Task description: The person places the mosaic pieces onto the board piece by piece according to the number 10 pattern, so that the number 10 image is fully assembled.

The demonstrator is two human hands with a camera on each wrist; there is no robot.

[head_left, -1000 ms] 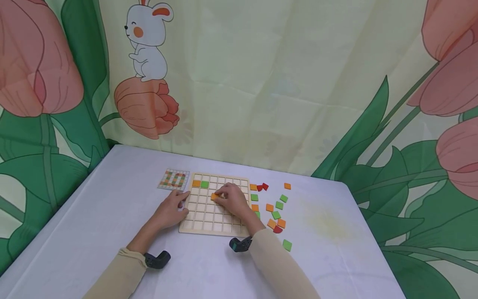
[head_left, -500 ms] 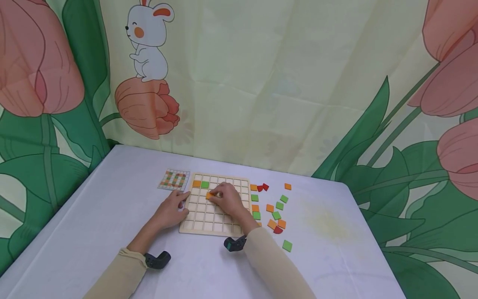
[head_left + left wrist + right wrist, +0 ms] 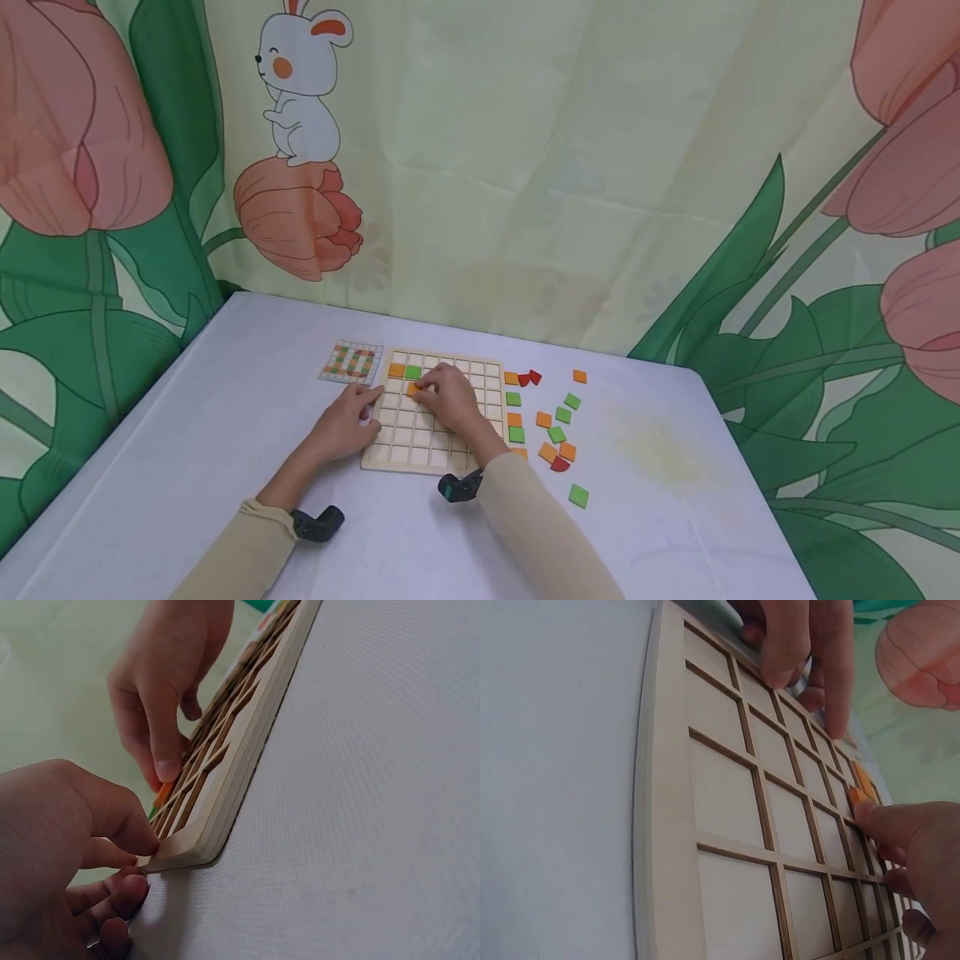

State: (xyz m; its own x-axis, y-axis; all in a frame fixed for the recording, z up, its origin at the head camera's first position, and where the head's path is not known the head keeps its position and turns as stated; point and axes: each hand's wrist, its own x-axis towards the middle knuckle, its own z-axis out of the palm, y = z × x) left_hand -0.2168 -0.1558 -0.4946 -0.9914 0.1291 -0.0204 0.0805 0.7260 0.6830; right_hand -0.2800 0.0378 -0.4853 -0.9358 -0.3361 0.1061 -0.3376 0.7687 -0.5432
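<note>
A wooden grid board [image 3: 438,469] lies on the table. An orange square tile [image 3: 395,370] and a green square tile [image 3: 413,372] sit side by side in its upper left cells. My right hand [image 3: 453,400] pinches another orange square tile [image 3: 412,389] between thumb and fingertips, just below the green one; the right wrist view shows this orange tile [image 3: 856,796] low over the cells. With index finger and thumb spread apart, my left hand [image 3: 341,425] touches the board's left edge. Its other fingers are partly curled beside the rim in the left wrist view.
A printed pattern card [image 3: 351,362] lies by the board's upper left corner. To the right are scattered several loose green tiles [image 3: 557,435], orange tiles [image 3: 543,420] and red pieces [image 3: 560,464]. A patterned curtain [image 3: 487,183] hangs behind the table.
My right hand has moved left across the board with the orange tile, from the middle columns to below the green tile. My left hand has stayed at the board's edge.
</note>
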